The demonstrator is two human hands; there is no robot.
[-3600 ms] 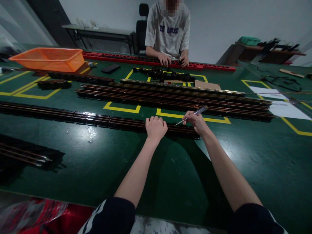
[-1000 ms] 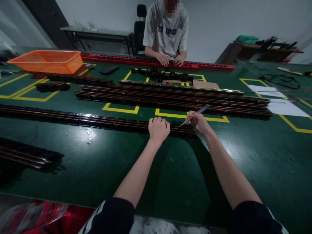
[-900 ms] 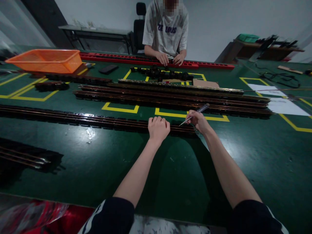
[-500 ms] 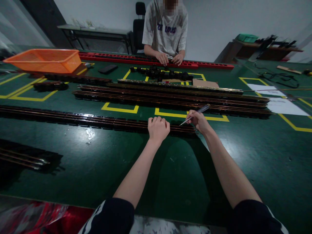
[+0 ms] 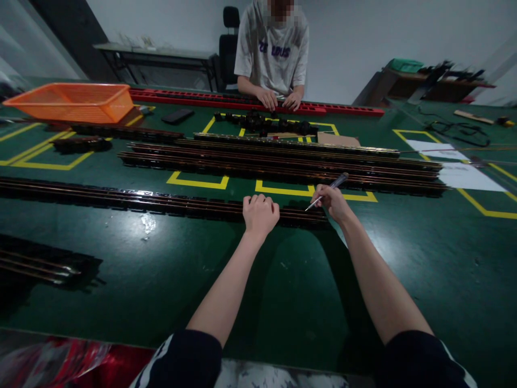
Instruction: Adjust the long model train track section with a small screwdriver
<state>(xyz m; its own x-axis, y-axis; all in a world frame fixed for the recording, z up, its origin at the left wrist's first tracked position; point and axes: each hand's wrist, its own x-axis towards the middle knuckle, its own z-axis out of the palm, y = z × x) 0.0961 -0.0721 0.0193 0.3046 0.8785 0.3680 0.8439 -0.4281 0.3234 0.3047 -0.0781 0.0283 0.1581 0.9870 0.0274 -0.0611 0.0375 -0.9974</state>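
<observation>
A long black strip with copper-coloured rods (image 5: 181,203) lies across the green table in front of me. My left hand (image 5: 260,216) is closed over it near its right end, fingers curled round the far edge. In my right hand (image 5: 332,202) is a screwdriver (image 5: 340,180) with a clear-looking handle, held slanted. Its thin metal tip points down and left, at the strip just right of my left hand; whether it touches cannot be made out.
Beyond the strip lies a bundle of similar strips (image 5: 278,161). An orange basket (image 5: 68,102) stands far left, and another strip end (image 5: 36,261) lies near left. Opposite, a person in a grey shirt (image 5: 270,59) has both hands at a red rail (image 5: 351,111). Paper sheets (image 5: 470,177) lie right.
The screwdriver tip has moved slightly to the right along the strip, together with a small shift of my right hand. My left hand stays at the same place on the strip.
</observation>
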